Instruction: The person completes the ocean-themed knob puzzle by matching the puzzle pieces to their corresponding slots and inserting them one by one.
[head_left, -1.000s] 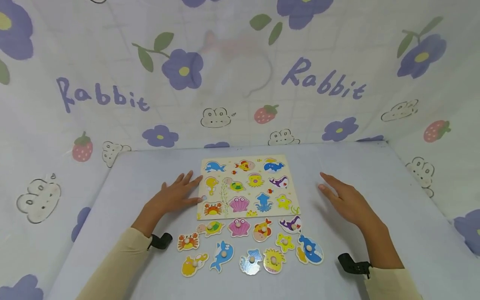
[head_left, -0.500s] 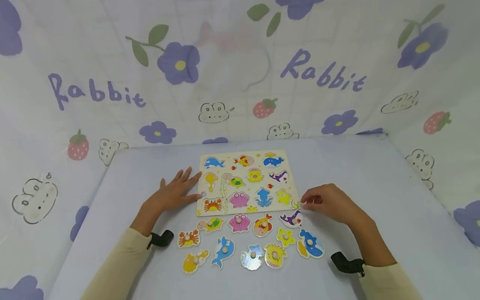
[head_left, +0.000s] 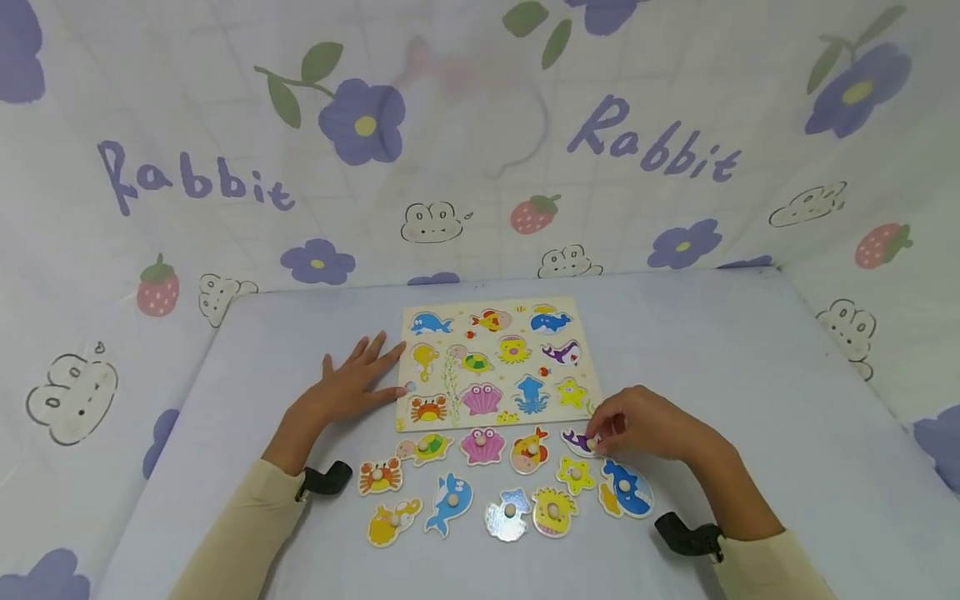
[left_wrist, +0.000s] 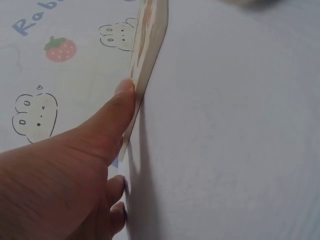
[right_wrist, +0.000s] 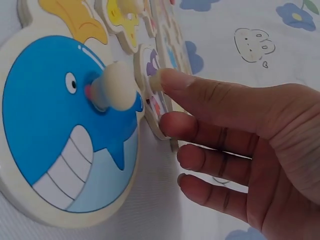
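A wooden puzzle board (head_left: 442, 427) with printed sea animals lies flat on the table. My left hand (head_left: 341, 392) rests beside it, fingers spread, thumb and fingertips touching its left edge; in the left wrist view the thumb (left_wrist: 117, 107) lies against that edge. Below the board's right corner, my right hand (head_left: 648, 425) pinches the small wooden knob of a purple whale puzzle piece (head_left: 576, 441), which lies on the table. In the right wrist view the thumb meets this knob (right_wrist: 156, 81), and part of the grip is hidden. A blue whale piece (right_wrist: 45, 100) sits just nearer.
Several knobbed pieces lie below the board, among them a crab (head_left: 380, 477), turtle (head_left: 431, 447), pink shell (head_left: 491, 454), red-and-yellow fish (head_left: 528, 462), starfish (head_left: 566, 477), dolphin (head_left: 452, 483) and seahorse (head_left: 382, 533). A patterned curtain (head_left: 480, 183) hangs behind the table.
My right hand has come in from the right of the board, down and left to the purple whale piece, and its fingers have closed on the knob. The left hand has stayed put.
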